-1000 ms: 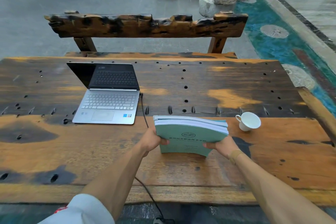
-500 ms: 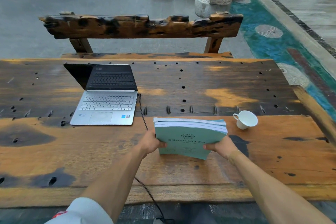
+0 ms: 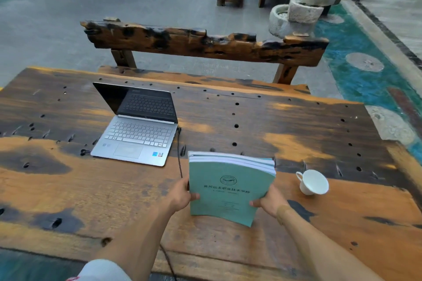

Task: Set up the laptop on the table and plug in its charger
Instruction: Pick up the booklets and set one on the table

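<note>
A silver laptop (image 3: 137,131) stands open on the wooden table (image 3: 68,189), left of centre, its screen dark. A black charger cable (image 3: 178,155) leaves the laptop's right side and runs toward me over the table's near edge. A stack of green-covered booklets (image 3: 228,187) is lifted off the table and tilted up toward me. My left hand (image 3: 181,196) grips its left edge and my right hand (image 3: 270,202) grips its right edge.
A white teacup (image 3: 312,181) lies tipped on the table right of the booklets. A rough wooden bench (image 3: 205,44) stands beyond the far edge. Stacked stone millstones (image 3: 303,9) and other wooden furniture stand on the floor farther back.
The booklets have been tilted up further, showing more of the cover. My view has turned and shifted, so the table appears skewed. Laptop and cup have stayed in place.
</note>
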`<state>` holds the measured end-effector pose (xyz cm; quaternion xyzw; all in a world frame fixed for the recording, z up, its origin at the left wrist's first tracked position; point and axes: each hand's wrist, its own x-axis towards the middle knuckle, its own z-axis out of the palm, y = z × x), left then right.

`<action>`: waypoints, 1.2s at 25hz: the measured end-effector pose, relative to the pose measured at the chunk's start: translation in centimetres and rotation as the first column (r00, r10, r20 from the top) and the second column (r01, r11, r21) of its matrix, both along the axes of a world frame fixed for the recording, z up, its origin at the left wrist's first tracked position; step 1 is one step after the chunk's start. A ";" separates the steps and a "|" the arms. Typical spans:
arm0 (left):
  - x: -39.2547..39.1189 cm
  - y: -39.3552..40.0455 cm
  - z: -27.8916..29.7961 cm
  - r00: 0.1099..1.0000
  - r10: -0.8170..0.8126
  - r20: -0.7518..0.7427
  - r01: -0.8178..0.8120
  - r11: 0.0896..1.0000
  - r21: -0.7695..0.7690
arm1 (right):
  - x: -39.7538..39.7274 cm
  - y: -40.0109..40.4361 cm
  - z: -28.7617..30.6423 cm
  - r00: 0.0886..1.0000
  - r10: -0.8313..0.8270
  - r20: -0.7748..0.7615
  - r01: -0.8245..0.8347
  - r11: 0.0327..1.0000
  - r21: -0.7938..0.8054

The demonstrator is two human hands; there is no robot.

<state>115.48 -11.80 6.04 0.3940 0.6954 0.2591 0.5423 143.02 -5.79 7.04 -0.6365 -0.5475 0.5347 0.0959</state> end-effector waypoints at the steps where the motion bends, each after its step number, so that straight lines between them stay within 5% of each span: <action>1: 0.0 -0.1 0.4 1.000 0.016 0.016 -0.016 1.000 -0.009 | -0.1 0.9 0.3 0.999 0.037 0.004 -0.037 0.999 -0.019; 6: -1.3 -1.6 2.5 0.984 0.169 0.048 -0.166 0.984 -0.059 | -2.1 5.3 2.1 0.954 0.299 -0.013 -0.299 0.952 -0.063; 14: -5.7 -8.2 4.9 0.826 0.541 0.158 -0.530 0.841 -0.109 | -10.7 4.9 3.8 0.885 0.427 -0.184 -0.455 0.876 -0.159; 30: -17.5 -38.8 5.5 0.377 0.916 0.137 -0.913 0.393 -0.108 | -35.6 -18.0 4.1 0.619 0.754 -0.221 -0.785 0.595 -0.170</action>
